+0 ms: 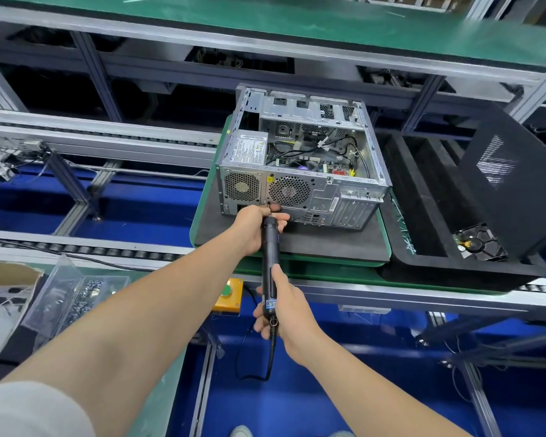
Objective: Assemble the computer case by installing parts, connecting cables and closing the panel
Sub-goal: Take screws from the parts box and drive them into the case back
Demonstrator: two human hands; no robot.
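An open silver computer case (325,197) lies on its side on a dark mat, its rear panel facing me and its inside with cables and a power supply (249,149) showing. A black electric screwdriver (270,247) points at the rear panel just below the power supply's corner. My left hand (252,228) grips the screwdriver near its tip, against the case. My right hand (284,307) holds the rear end of the screwdriver, thumb along its body. The black side panel (511,181) leans in a foam tray to the right.
The mat sits on a green pallet (202,197) on a roller conveyor. The black foam tray (423,216) at right holds a case fan (479,244). A clear bin of screws (79,294) and a yellow button box (229,294) lie near the front rail.
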